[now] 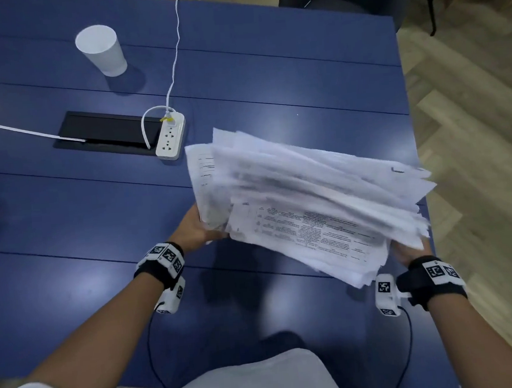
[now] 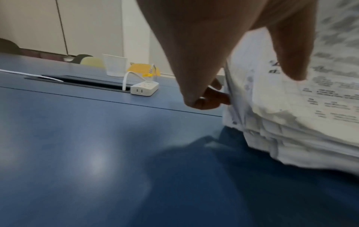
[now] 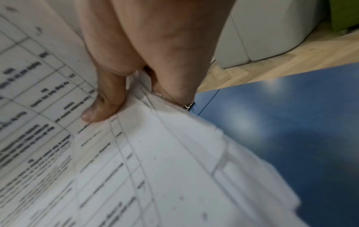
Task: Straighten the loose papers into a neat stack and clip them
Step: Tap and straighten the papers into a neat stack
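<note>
A thick, uneven stack of printed white papers (image 1: 307,202) hangs above the blue table (image 1: 66,208), its sheets fanned and their edges out of line. My left hand (image 1: 197,226) grips the stack's left end, thumb (image 2: 291,50) on the top sheet and fingers underneath the papers (image 2: 291,122). At the near right corner my right hand (image 1: 406,252) holds the stack, thumb (image 3: 103,101) pressed on the top page of the papers (image 3: 136,169) and fingers below. A small metal piece (image 3: 189,105) glints at my right fingers under the stack's edge; I cannot tell what it is.
A white paper cup (image 1: 101,50) stands at the far left. A white power strip (image 1: 170,136) with its cable lies beside a black cable hatch (image 1: 106,132) mid-table. The table's right edge (image 1: 411,120) runs just beyond the stack, with wooden floor (image 1: 474,146) past it.
</note>
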Tool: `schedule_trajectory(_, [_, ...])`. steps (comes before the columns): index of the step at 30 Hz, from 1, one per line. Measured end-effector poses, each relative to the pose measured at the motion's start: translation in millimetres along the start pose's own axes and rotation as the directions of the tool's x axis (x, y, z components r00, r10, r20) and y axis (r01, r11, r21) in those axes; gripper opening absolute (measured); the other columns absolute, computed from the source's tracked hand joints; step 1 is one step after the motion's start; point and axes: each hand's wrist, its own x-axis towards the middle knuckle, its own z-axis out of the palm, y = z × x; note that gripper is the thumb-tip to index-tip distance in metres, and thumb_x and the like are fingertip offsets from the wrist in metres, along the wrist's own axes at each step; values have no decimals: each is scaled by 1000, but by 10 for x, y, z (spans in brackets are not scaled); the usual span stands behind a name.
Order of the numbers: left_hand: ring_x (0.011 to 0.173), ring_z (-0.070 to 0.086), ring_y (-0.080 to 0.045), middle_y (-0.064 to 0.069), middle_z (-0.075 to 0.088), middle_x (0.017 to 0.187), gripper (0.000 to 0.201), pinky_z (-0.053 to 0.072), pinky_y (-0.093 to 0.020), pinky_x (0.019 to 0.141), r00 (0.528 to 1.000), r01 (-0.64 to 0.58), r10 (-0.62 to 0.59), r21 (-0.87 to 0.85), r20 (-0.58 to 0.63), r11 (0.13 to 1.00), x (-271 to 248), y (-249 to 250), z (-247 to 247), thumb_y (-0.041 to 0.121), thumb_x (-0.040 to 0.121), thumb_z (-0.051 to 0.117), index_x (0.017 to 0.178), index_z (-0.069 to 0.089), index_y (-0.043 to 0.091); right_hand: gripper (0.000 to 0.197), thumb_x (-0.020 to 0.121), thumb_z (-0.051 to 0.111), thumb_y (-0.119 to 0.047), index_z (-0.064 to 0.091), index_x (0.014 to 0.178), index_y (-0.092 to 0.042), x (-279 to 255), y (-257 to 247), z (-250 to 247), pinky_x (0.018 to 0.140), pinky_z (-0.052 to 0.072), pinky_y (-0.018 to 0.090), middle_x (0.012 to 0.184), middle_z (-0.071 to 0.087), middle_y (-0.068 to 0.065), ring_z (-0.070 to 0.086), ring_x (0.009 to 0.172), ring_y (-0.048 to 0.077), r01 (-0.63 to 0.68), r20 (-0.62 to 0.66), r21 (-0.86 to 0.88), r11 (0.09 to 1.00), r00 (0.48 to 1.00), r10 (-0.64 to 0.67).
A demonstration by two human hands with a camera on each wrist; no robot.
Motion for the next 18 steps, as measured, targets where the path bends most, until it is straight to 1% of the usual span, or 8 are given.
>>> schedule_trajectory(1, [103, 61, 3, 10, 64, 115, 75, 52, -14, 78, 1000, 2, -2, 16, -16, 1000, 29, -30, 22, 2, 62, 87, 126, 51, 15, 15, 83, 70, -13, 65, 92, -2, -47, -126, 95, 66, 50, 9, 78, 70, -10, 63, 67, 1, -18, 79, 46, 999, 997, 14])
schedule_trajectory(3, [98, 63, 3, 10, 67, 110, 70, 53, -15, 76, 994, -14, 10, -37, -108, 999, 61, 47, 104, 10, 58, 90, 120, 58, 15, 18, 72, 73, 4, 65, 88, 1, -40, -281, 195, 65, 53, 14, 75, 74, -9, 68, 68, 3, 1, 106, 43, 999, 994, -5])
schedule_trajectory(8, [91, 70, -11, -4, 72, 101, 56, 59, -30, 76, 982, -41, 8, -169, -190, 985, 105, 198, 187, -1, 55, 89, 105, 64, 9, 56, 55, 82, -18, 65, 101, 10, -151, -290, 131, 67, 54, 13, 81, 76, -9, 71, 76, 4, 53, 96, 8, 999, 994, -53])
schedule_trajectory(11, [96, 69, -18, -9, 71, 105, 69, 59, -33, 77, 967, -132, 84, -187, -242, 973, 128, 304, 200, -1, 50, 91, 112, 60, 3, 29, 73, 76, 1, 73, 100, -10, -132, -230, 25, 70, 48, 6, 78, 73, -21, 67, 77, -7, 31, 22, 39, 999, 999, -32])
schedule_trajectory(14, [91, 70, -18, -8, 73, 100, 57, 59, -33, 71, 955, -187, 148, -132, -259, 973, 152, 342, 228, -3, 56, 88, 107, 63, 0, 45, 94, 59, -17, 50, 134, 1, -120, -86, -100, 64, 43, 8, 99, 75, -9, 61, 79, -3, -148, -53, 110, 983, 987, 155])
schedule_trajectory(16, [81, 70, -5, 10, 75, 84, 38, 58, -29, 68, 957, -179, 159, -64, -241, 982, 117, 319, 269, -5, 64, 84, 92, 69, 16, 53, 103, 40, -20, 26, 147, 4, -253, -129, -125, 50, 42, 7, 69, 73, -14, 59, 56, -5, -264, -35, 157, 952, 962, 273])
schedule_trajectory(17, [75, 67, 3, 19, 73, 77, 38, 57, -24, 67, 955, -183, 172, -25, -243, 983, 108, 302, 273, -6, 69, 80, 85, 68, 26, 62, 100, 46, -24, 19, 149, 3, -365, -212, -137, 42, 39, 6, 53, 65, -17, 55, 43, -2, -300, -29, 140, 944, 952, 306])
schedule_trajectory(18, [69, 65, 7, 26, 69, 71, 41, 54, -18, 64, 955, -172, 170, 16, -245, 985, 110, 291, 244, -6, 74, 74, 78, 66, 34, 84, 87, 65, -20, 14, 150, 0, -490, -331, -138, 37, 37, 5, 61, 63, -17, 53, 42, 5, -353, -3, 63, 933, 935, 354])
